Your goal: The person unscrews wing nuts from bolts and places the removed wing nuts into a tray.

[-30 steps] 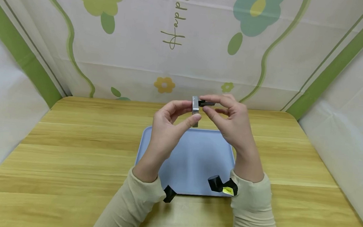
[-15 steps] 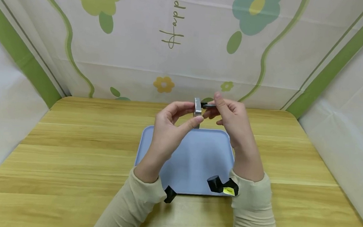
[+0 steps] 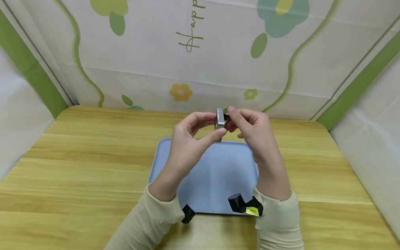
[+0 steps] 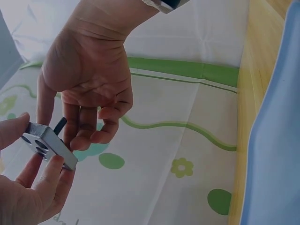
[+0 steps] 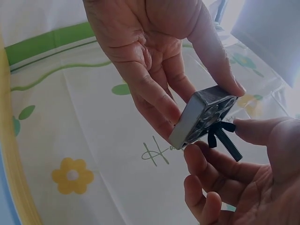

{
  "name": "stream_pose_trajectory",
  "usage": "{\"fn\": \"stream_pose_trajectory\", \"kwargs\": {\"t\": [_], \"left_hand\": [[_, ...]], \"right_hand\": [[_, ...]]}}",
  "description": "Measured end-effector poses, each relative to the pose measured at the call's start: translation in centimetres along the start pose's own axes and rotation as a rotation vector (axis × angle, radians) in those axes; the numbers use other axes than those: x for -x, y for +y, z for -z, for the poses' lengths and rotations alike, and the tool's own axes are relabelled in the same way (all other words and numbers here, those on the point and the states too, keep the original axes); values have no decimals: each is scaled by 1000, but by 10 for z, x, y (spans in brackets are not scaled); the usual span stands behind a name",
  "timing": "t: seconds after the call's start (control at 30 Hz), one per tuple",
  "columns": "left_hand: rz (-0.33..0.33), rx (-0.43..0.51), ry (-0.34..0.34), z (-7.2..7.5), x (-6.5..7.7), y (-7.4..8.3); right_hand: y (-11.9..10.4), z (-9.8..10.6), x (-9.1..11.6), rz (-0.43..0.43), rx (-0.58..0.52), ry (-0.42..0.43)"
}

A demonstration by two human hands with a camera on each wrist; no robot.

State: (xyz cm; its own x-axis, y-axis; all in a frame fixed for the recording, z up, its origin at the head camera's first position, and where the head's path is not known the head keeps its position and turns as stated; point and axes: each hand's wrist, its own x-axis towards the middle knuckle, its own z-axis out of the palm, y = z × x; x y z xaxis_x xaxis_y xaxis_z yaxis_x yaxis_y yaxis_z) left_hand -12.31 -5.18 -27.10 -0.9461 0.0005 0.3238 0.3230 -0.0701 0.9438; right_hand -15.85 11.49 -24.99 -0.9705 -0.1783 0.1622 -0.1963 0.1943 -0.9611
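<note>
Between a person's two raised hands, a small silver-grey rectangular metal block [image 3: 220,119] is held up off the wooden table [image 3: 75,158], near the far edge of a pale blue rectangular tray [image 3: 213,181]. The left hand [image 3: 185,139] grips the block, thumb at its near end and fingertips at its far end. The right hand [image 3: 257,140] pinches a black metal wing nut [image 5: 213,138] on a black threaded bolt [image 5: 229,146] that sticks out of the block on the right hand's side. Half a second ago I saw the right thumb lifted higher, with more of the bolt in sight; now that thumb has come down and nearer the left hand. The block has drifted slightly toward the right, and the left hand's grip looks unchanged.

Seen from the head, the right thumb hides most of the bolt, leaving a short dark stub. From the left wrist, the wing nut is out of sight and the left hand is cut off at the left edge. I cannot tell how firmly the right forefinger meets its wing. Both beige sleeves [image 3: 141,227] run out of view below the hands.

The block's long axis runs from left thumb to left fingertips, away from the person. The bolt points toward the right hand, crosswise to that length, its tip lying between right thumb and fingers.
</note>
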Motion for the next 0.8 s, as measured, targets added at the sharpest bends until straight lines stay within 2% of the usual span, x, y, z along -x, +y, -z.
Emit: {"fn": "stream_pose_trajectory", "kwargs": {"t": [0.27,0.5,0.8], "left_hand": [[7,-8,7,2,-1,2],[0,-2,21,3,-1,2],[-1,1,22,2,-1,4]], "right_hand": [[1,1,-1,98,-5,-25],[3,1,-2,205,-65,-65],[3,3,-3,265,-12,-42]]}}
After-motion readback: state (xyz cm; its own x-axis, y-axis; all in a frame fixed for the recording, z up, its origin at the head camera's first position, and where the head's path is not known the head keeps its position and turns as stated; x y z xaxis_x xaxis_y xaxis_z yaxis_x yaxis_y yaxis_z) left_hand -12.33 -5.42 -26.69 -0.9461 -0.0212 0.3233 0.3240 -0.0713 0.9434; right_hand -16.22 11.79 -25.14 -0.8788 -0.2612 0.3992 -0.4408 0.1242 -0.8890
